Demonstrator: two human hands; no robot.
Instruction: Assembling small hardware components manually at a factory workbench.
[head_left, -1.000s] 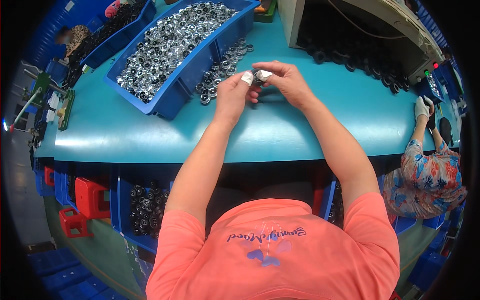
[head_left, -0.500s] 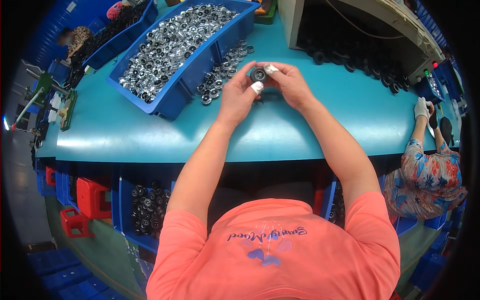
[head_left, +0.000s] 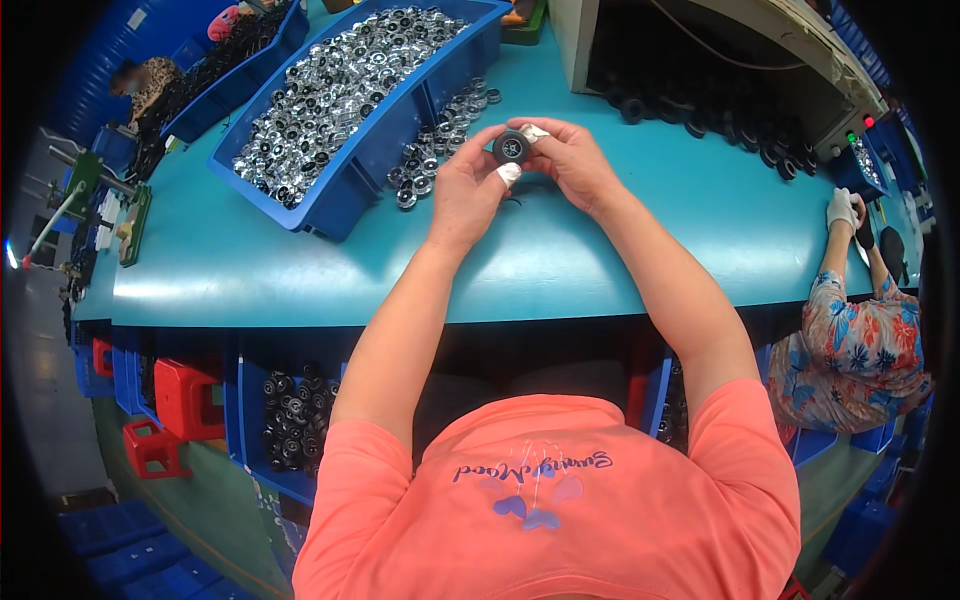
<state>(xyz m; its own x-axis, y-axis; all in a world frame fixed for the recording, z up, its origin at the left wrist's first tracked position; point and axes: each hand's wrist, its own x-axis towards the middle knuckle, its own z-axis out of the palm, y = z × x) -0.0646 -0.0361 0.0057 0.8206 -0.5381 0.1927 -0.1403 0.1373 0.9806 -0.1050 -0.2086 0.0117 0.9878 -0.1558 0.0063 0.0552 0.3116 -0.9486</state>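
Observation:
Both hands grip one small toy wheel (head_left: 511,149), a black tyre around a silver spoked hub, held up above the teal table. My left hand (head_left: 467,195) pinches it from the left and below, with a white wrap on the thumb. On its other side, my right hand (head_left: 572,165) closes on the upper right edge, and its thumb is wrapped in white too. Loose shiny wheel hubs (head_left: 425,160) lie on the table just left of my left hand, beside a blue bin (head_left: 340,212) heaped with silver and black hubs.
A beige machine housing (head_left: 568,45) stands at the back right, with black tyres (head_left: 735,130) piled in its opening. At far right a co-worker's gloved hand (head_left: 842,208) is busy. Bins of black wheels (head_left: 293,420) sit under the table, near red stools (head_left: 185,398).
The wheel has turned so its hub faces up more fully. Both hands have shifted slightly, still gripping it.

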